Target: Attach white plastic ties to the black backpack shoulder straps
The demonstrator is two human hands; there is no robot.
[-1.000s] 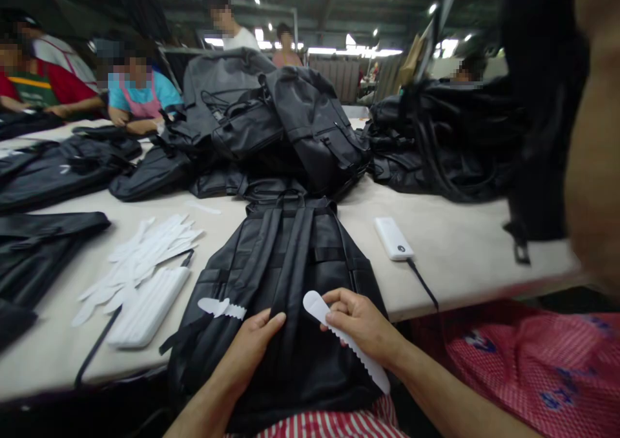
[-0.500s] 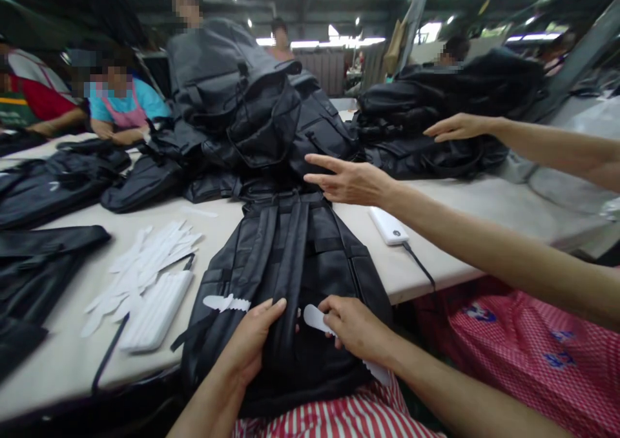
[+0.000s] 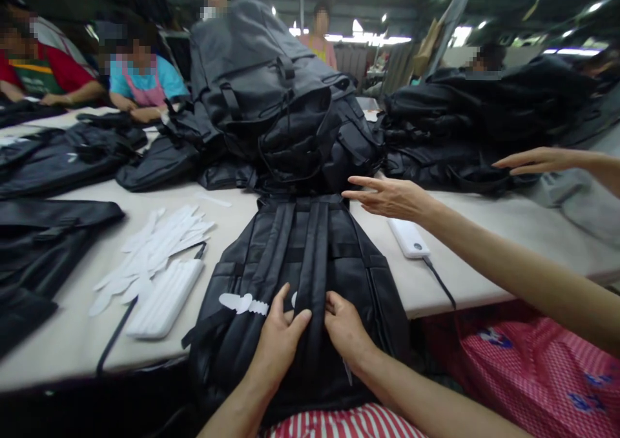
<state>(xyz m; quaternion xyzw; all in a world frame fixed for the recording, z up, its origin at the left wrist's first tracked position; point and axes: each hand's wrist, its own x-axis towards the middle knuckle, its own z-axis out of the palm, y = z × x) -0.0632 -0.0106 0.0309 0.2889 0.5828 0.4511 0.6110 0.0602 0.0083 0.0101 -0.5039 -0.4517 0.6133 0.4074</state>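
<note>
A black backpack [image 3: 310, 250] lies flat on the pale table [image 3: 465, 276] with its straps facing up. My left hand [image 3: 278, 338] and my right hand [image 3: 345, 329] both grip a shoulder strap [image 3: 312, 276] from either side. A white serrated strip [image 3: 243, 303] lies on the backpack, left of my left hand. A second white strip [image 3: 347, 372] shows only at its ends, beside my right hand. Its middle is hidden, and it seems to pass under the strap.
A co-worker's hands [image 3: 390, 198] reach in from the right, above a white power bank [image 3: 409, 239] with a black cable. Several white strips [image 3: 152, 257] and a ribbed white block [image 3: 165, 307] lie at left. Black backpacks are heaped beyond, with seated people along the table.
The second strip has left my right hand's open hold and now lies mostly hidden at the strap. Both my hands have closed in on the strap. The co-worker's arms have drawn rightward.
</note>
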